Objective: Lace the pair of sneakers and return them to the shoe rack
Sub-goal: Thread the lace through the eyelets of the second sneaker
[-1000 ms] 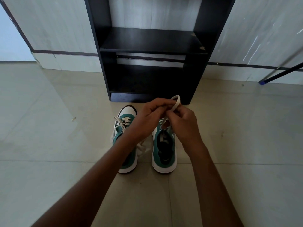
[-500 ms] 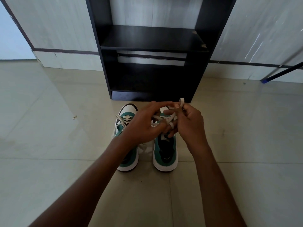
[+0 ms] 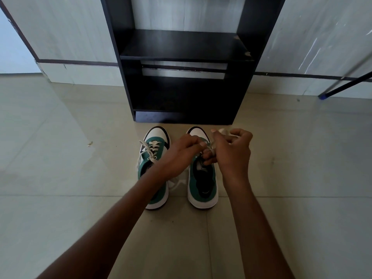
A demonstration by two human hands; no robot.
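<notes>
Both hands work over the right sneaker point(image 3: 202, 184), which stands on the floor point(image 3: 60, 158) directly below them, toe toward the shoe rack point(image 3: 181, 47) beyond the fingers. The left hand point(image 3: 179, 156) is curled nearly closed, fingertips pinched at the lace point(image 3: 209, 147) over the eyelet area; the exact strand it holds is hidden by the fingers. The right hand point(image 3: 233, 152) is closed into a loose fist, gripping a run of the same lace, with a short end protruding above its knuckles on the rack side. The left sneaker point(image 3: 154, 156) stands just beside the left hand on its outer side, laced across the upper but with its ends lying loose on the floor between the two shoes. Judged status: lacing or tying of the right sneaker is in progress; neither shoe is on the rack. Risks from here: uneven tension between the two hands could pull one end short and leave too little to tie; a slipped pinch would release the crossing and loosen the rows below it; a strand may be twisted or routed through the wrong eyelet, as the fingers block the view of it. The loose ends of the left sneaker could snag or trail when the pair is lifted toward the rack shelves, which stand empty beyond both hands.
</notes>
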